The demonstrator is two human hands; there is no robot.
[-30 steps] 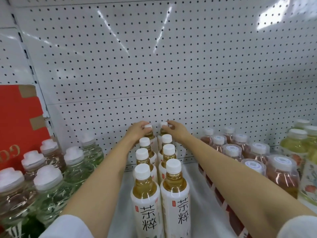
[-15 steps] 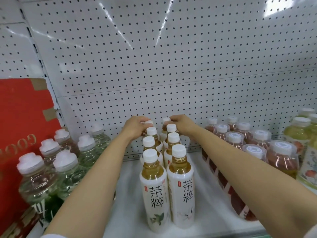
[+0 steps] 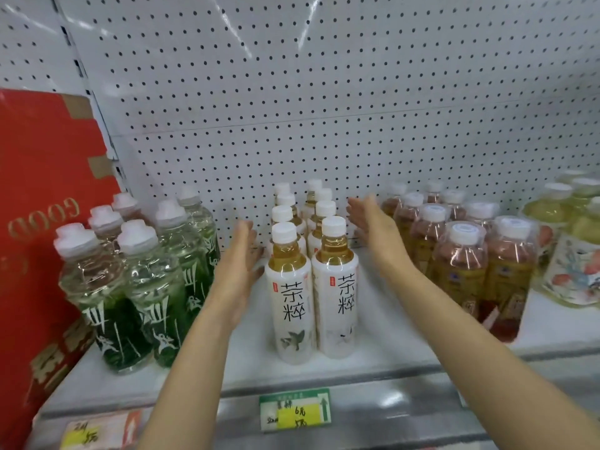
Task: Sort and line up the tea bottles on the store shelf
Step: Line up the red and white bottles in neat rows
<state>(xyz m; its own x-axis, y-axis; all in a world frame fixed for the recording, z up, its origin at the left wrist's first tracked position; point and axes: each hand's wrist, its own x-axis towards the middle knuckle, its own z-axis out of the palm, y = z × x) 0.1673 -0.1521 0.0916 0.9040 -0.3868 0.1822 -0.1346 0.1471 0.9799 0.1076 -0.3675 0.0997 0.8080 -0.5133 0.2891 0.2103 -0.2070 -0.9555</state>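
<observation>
Your shelf (image 3: 373, 362) is white, backed by a perforated white panel (image 3: 324, 92), and the tea bottles (image 3: 310, 271) stand at its middle in two straight rows running from the front edge to the back panel. Each bottle has a white cap, a clear neck showing amber tea, and a white sleeve with large black characters, a small red stamp and a faint bird or flower drawing low down. The two front bottles touch side by side; those behind show mostly caps.

A red carton (image 3: 39, 238) leans at the far left. Beside it stands a cluster of green-labelled clear bottles (image 3: 136, 287). On the right sit shrink-wrapped reddish-amber bottles (image 3: 464, 254), and past them pale yellow-green bottles (image 3: 565, 241) with a floral label.

Your left hand (image 3: 238, 271) is flat with fingers straight, just left of the left row; contact is unclear. Your right hand (image 3: 370, 222) is likewise flat and extended, just right of the right row, holding nothing.

A green and yellow price tag (image 3: 293, 409) hangs on the shelf edge below the rows.
</observation>
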